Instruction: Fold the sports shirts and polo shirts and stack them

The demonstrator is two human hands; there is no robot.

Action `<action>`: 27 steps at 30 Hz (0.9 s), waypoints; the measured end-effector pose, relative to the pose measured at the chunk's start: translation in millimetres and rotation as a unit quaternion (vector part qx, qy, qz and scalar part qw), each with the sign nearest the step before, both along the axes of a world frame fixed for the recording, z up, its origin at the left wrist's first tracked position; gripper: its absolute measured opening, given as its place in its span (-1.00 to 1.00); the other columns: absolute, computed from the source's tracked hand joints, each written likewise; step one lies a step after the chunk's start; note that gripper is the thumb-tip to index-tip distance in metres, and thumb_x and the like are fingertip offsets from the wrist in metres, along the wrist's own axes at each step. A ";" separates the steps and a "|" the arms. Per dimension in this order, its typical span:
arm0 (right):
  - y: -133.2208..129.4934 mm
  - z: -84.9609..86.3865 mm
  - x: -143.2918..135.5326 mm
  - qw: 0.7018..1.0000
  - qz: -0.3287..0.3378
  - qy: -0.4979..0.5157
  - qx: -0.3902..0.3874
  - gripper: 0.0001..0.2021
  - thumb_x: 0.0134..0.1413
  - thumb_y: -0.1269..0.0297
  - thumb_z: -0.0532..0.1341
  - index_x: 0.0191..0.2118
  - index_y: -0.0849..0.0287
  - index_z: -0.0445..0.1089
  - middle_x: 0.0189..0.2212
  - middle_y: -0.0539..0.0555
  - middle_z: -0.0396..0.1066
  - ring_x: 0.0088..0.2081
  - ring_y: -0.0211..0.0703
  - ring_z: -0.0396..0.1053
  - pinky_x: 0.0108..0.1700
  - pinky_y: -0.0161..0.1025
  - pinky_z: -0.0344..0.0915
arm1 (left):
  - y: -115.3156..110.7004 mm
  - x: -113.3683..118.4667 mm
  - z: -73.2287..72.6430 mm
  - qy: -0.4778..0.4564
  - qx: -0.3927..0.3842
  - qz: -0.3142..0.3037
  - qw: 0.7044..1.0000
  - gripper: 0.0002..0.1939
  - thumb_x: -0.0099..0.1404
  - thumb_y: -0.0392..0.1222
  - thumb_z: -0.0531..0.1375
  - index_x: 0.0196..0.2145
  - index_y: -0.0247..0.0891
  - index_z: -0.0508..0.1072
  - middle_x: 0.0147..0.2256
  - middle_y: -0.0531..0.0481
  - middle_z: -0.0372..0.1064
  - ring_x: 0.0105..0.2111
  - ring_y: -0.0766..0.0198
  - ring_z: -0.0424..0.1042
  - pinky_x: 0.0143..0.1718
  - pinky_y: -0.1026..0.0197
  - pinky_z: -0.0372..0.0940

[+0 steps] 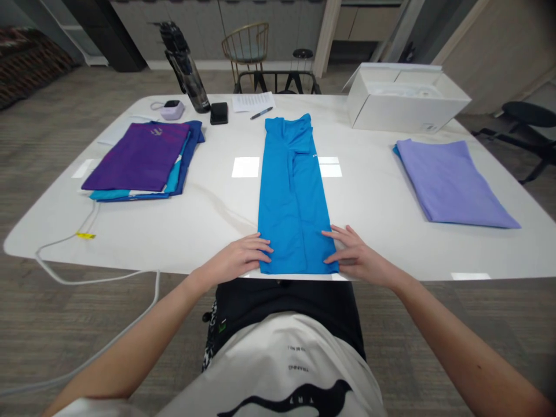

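Note:
A bright blue garment (292, 197) lies lengthwise in front of me, folded into a long strip. Its far end is bunched and wrinkled, while the near end lies flat along the table edge. My left hand (237, 258) rests with fingers stretched out over the near left edge of the cloth. On the opposite side, my right hand (358, 255) lies with its fingers spread on the near right edge. The thumbs are only partly visible, and neither hand grips the fabric.
On the white table (208, 231), a folded clothes stack (139, 156) sits left and a folded lilac cloth (456, 182) right. Behind stand a bottle (185, 69), black case (219, 113), paper (252, 102), pen (261, 113) and open white box (399, 104). A cable (61, 282) hangs off the left.

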State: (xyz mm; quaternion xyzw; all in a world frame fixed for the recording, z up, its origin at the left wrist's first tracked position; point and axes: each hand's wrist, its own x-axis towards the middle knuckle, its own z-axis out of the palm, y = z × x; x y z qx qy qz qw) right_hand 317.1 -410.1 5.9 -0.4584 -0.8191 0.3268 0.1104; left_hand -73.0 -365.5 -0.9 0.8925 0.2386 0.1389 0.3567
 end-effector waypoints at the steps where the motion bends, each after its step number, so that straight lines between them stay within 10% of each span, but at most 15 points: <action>1: -0.8 0.2 -0.7 1.000 -0.003 -0.002 -0.005 -0.74 0.21 0.02 0.20 -0.14 -0.17 0.64 0.38 -0.09 0.10 0.43 0.26 -0.13 0.40 0.36 -0.38 | -0.3 -0.3 -0.6 -0.005 -0.005 0.002 1.000 -0.71 0.48 -0.07 0.10 -0.03 -0.07 0.60 0.09 -0.02 0.49 0.23 0.13 0.32 0.41 -0.08 -0.01; 7: 4.3 6.8 -5.9 0.999 -0.016 0.032 -0.013 -0.63 0.26 -0.09 0.12 -0.19 -0.13 0.65 0.22 0.00 0.35 0.34 0.19 0.12 0.43 0.28 -0.27 | 3.6 3.2 2.4 -0.034 -0.053 0.028 0.998 -0.72 0.46 -0.06 0.10 -0.07 -0.08 0.60 0.00 0.00 0.55 0.12 0.15 0.44 0.37 -0.07 0.07; 14: 35.1 27.5 -18.5 0.989 -0.091 0.120 -0.006 -0.63 0.22 -0.12 0.20 -0.13 -0.02 0.60 -0.13 0.11 0.57 -0.05 0.08 0.46 0.09 0.05 0.36 | 28.7 27.1 20.3 -0.107 -0.138 0.187 0.967 -0.73 0.36 -0.01 0.21 -0.11 -0.19 0.57 -0.13 -0.05 0.56 -0.09 0.13 0.51 0.06 0.06 0.37; 27: 139.2 6.2 -23.1 0.904 -0.305 0.296 -0.052 -0.57 -0.04 -0.15 0.39 -0.33 0.17 0.49 -0.44 0.01 0.48 -0.40 -0.18 0.36 -0.31 -0.23 0.32 | 132.2 78.7 -7.3 -0.321 -0.478 0.377 0.726 -0.58 0.27 -0.06 0.25 0.05 -0.24 0.45 -0.07 -0.13 0.56 -0.10 0.03 0.55 0.02 -0.07 0.43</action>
